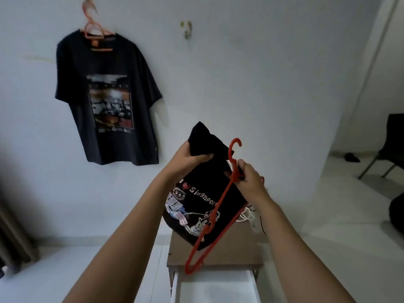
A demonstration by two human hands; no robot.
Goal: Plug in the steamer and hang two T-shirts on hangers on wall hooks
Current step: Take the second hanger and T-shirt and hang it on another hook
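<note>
Gripping the bunched T-shirt (204,193) in your left hand (192,155), you pinch the hanger (209,217) with your right hand (248,179), below the free wall hook (187,29); bunched cloth may snag it.

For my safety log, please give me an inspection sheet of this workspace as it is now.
Surface: small brown table, partly hidden behind the shirt.
Job's things: first T-shirt hangs on the wall; second T-shirt and red hanger held up; second wall hook free; steamer not seen.
Clutter: nothing seen.
Hands: left hand grips the second T-shirt; right hand grips the red hanger.
Cables: white cables at the table's right.
Surroundings: white wall, dark chair at right.
</note>
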